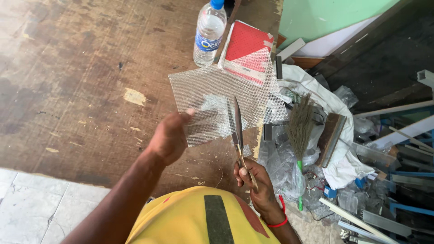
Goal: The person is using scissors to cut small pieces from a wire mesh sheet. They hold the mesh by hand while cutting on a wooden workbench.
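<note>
Above worn table (81, 68), mesh (221, 97) between hands, scissors (237, 124)

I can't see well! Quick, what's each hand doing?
Left hand: closed, holding a piece of grey mesh.
Right hand: closed, holding scissors.

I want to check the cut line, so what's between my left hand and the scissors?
In the head view, only the grey mesh sheet spans from the left hand, which grips it, to the scissors in the right hand.

A sheet of grey wire mesh (221, 101) is held up flat, with slim metal scissors (237, 129) cutting into its near edge.
</note>
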